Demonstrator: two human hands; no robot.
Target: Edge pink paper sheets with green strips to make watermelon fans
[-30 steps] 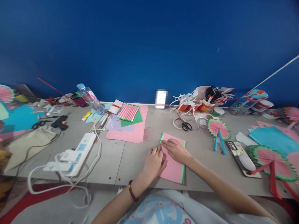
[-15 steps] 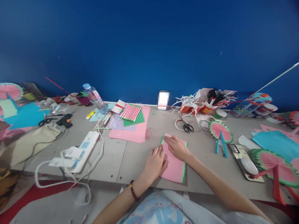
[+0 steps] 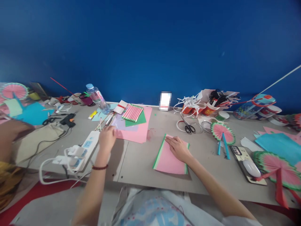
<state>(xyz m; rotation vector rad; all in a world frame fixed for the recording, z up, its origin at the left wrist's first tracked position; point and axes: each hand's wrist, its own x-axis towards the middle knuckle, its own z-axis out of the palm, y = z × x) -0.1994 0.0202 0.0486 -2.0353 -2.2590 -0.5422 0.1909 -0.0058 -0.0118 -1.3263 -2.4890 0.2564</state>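
A pink sheet of paper with green strips along its two sides (image 3: 168,161) lies on the table in front of me. My right hand (image 3: 179,149) rests flat on its upper part, fingers stretched out and pressing on the paper. My left hand (image 3: 107,138) is off the sheet, over the right end of the white power strip (image 3: 88,146). Just beyond its fingers lie several thin pens and sticks (image 3: 108,118). Its fingertips are bent and partly hidden, and I cannot see whether anything is between them.
Pleated pink paper (image 3: 133,113) lies on green and pink sheets. Scissors (image 3: 188,128), a small paper fan (image 3: 223,133) and a phone (image 3: 240,161) with a mouse on it are to the right. A bottle (image 3: 97,98) and glue gun (image 3: 68,120) stand left, near another person's arm (image 3: 16,135).
My left hand has left the pink sheet and moved left to the power strip and pens. My right hand stays on the paper, whose left green edge now shows.
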